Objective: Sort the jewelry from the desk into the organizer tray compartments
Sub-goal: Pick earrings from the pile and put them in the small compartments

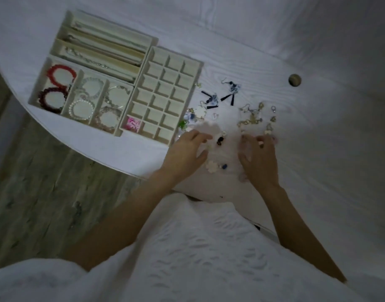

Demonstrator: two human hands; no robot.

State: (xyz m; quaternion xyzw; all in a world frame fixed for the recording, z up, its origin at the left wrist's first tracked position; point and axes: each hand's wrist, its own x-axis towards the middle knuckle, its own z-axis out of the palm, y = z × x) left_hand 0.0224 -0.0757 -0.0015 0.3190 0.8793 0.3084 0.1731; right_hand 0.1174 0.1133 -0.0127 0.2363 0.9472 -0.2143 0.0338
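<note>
Several cream organizer trays sit at the desk's left. The grid tray (152,55) of small compartments holds a pink piece (133,123) in its near-left cell. The bracelet tray (35,88) holds red, dark, pearl and clear bracelets. The long-slot tray (66,20) holds chains. Loose earrings (226,95) and gold pieces (252,118) lie scattered right of the grid tray. My left hand (186,151) rests flat on the desk beside a small dark earring (219,140). My right hand (260,159) pinches a small pale piece (261,144) at its fingertips.
The white desk (317,149) has a rounded left edge above wooden flooring (45,192). A round brown knob (295,80) sits at the far right. A pale flower charm (212,166) and a blue bead (224,166) lie between my hands. White clothing fills the bottom.
</note>
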